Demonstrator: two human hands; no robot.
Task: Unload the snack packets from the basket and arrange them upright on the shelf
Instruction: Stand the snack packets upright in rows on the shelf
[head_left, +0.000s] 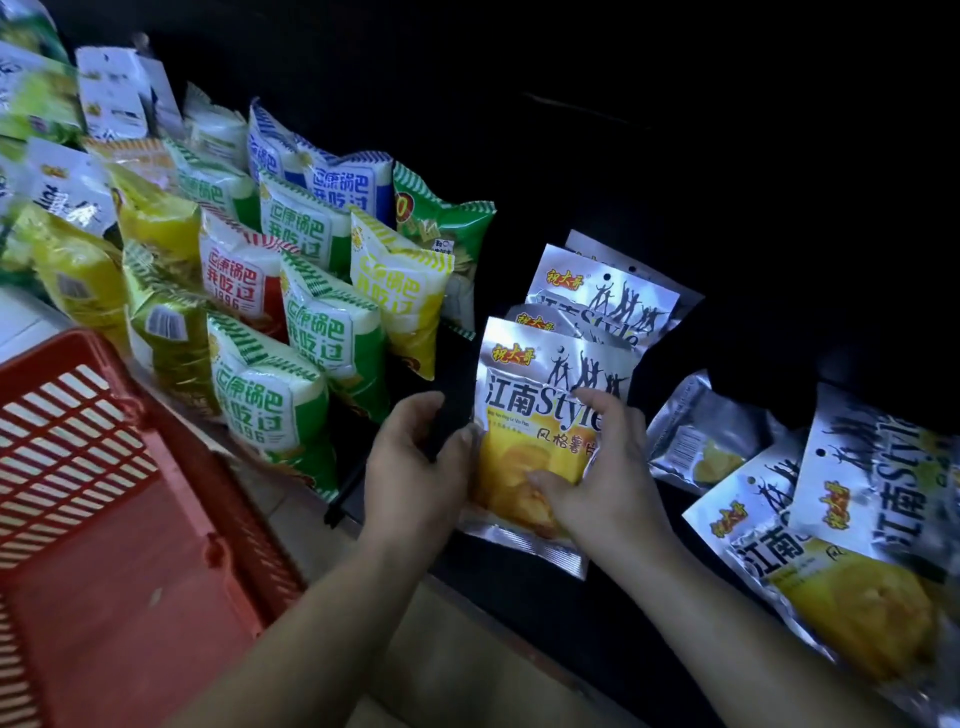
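1. Thumb and forefinger of the right grip (597, 478) are laid on the front of a silver packet (535, 410), with the other fingers curled round its right edge; the packet is grasped.
2. The left grip (415, 457) is seen with its fingers curled and its thumb set against the packet's left edge. A dark strip lies between thumb and fingers, so whether anything is grasped cannot be told.
3. The packet is held upright on the dark shelf (498, 592), its printed face turned to the camera and its bottom seam at the shelf's front.
4. Just behind it, more silver packets (605, 293) of the same print are stood in a row, each partly covered by the one in front.
5. To the right, apart from that row, other packets (872, 499) of the kind are leaned and overlapped. One small pack (696, 441) is laid with its barcode side up.
6. To the left, striped packets (291, 384) in green, red, yellow and blue are ranged upright in rows.
7. At the lower left, beside the left forearm, a red slatted basket (104, 467) is seen.
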